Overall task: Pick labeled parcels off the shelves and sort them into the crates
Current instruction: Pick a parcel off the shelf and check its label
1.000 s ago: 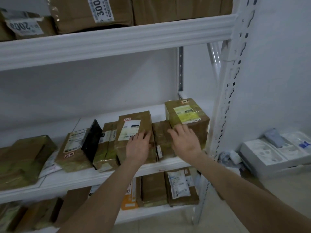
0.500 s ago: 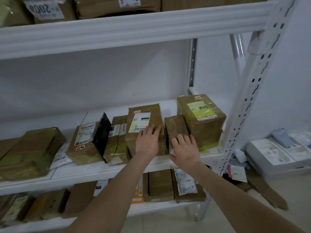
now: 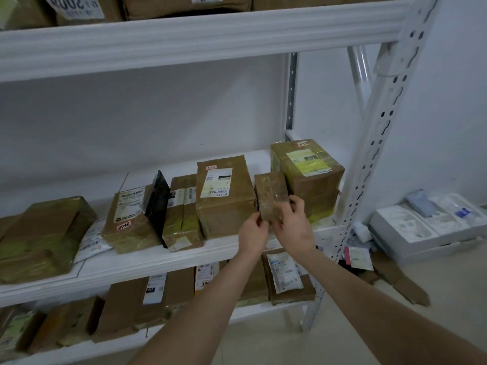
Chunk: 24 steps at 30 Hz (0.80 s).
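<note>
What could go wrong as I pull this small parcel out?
The small parcel sits close against the tall box, which stands near the shelf edge, so pulling may drag that box off. The left hand and right hand grip only its near end, so it might slip.

Both bare arms reach forward and up, the left forearm [image 3: 189,309] rising from the lower middle and the right forearm [image 3: 382,309] coming in from the lower right corner. The left hand [image 3: 252,234] and right hand [image 3: 295,227] meet side by side, backs toward the camera. Their curled fingers pinch the near end of a small brown tape-wrapped cardboard parcel [image 3: 271,191] from either side.
</note>
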Available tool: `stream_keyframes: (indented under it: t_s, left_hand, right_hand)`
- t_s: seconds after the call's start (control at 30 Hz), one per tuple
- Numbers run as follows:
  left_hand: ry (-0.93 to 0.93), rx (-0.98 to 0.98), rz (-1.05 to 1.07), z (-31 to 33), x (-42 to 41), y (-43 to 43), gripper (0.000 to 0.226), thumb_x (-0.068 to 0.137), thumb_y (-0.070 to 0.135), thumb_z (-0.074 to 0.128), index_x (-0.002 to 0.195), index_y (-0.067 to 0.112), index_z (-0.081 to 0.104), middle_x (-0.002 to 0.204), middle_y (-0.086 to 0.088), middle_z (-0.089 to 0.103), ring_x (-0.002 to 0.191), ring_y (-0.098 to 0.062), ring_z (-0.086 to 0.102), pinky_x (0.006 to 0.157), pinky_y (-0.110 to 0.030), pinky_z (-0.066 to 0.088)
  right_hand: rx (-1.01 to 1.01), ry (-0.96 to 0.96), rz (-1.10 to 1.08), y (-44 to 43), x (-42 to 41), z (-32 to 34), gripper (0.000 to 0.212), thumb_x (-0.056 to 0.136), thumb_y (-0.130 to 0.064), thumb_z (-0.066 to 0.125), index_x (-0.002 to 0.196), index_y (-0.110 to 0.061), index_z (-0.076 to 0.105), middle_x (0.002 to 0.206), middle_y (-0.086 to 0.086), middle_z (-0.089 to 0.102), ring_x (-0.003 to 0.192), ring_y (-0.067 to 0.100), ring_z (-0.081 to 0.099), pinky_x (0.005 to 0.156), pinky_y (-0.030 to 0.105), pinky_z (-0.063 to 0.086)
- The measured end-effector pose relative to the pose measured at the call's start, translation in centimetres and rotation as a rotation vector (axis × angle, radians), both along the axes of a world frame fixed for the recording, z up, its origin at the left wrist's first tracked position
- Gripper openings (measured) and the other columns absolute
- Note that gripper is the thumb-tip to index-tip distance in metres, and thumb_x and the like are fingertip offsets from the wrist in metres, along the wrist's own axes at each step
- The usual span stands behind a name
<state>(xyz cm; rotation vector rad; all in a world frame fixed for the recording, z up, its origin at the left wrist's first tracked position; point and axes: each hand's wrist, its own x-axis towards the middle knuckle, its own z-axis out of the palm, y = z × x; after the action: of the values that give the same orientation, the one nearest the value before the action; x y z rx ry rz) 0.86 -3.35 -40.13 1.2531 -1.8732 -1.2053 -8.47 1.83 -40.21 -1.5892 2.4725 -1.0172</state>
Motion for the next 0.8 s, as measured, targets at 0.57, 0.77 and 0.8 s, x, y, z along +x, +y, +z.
stream_keyframes:
  t_s: [0.57, 0.77, 0.8]
  left_hand:
    - [0.104, 0.287, 0.098, -1.9, 2.7, 4.8, 0.033, 0.094, 0.004, 0.046, 0.123, 0.011, 0.061, 0.117, -0.008, 0.066, 0.106, -0.020, 0.062, 0.091, -0.028, 0.050]
    - [-0.047, 0.242, 0.161, -0.9, 3.3, 4.6, 0.051, 0.095, 0.026, 0.053, 0.141, 0.007, 0.042, 0.138, -0.012, 0.051, 0.124, -0.026, 0.050, 0.104, -0.037, 0.040]
    - [-0.045, 0.255, 0.165, -0.6, 3.4, 4.4, 0.054, 0.094, 0.030, 0.055, 0.141, 0.006, 0.042, 0.138, -0.012, 0.051, 0.124, -0.027, 0.050, 0.105, -0.040, 0.041]
  right_hand:
    - [0.349, -0.250, -0.156, 2.7, -0.6, 0.9, 0.096, 0.067, -0.056, 0.074, 0.143, -0.028, 0.024, 0.136, 0.008, 0.046, 0.125, 0.031, 0.044, 0.099, 0.046, 0.044]
    - [0.215, -0.388, -0.143, 5.1, -1.8, 1.1, 0.082, 0.067, -0.054, 0.066, 0.139, -0.032, 0.034, 0.125, -0.001, 0.056, 0.111, 0.024, 0.054, 0.091, 0.042, 0.049]
    - [0.176, -0.441, -0.129, 5.4, -1.9, 1.1, 0.080, 0.067, -0.053, 0.066, 0.138, -0.031, 0.036, 0.124, -0.002, 0.058, 0.109, 0.023, 0.056, 0.090, 0.043, 0.050]
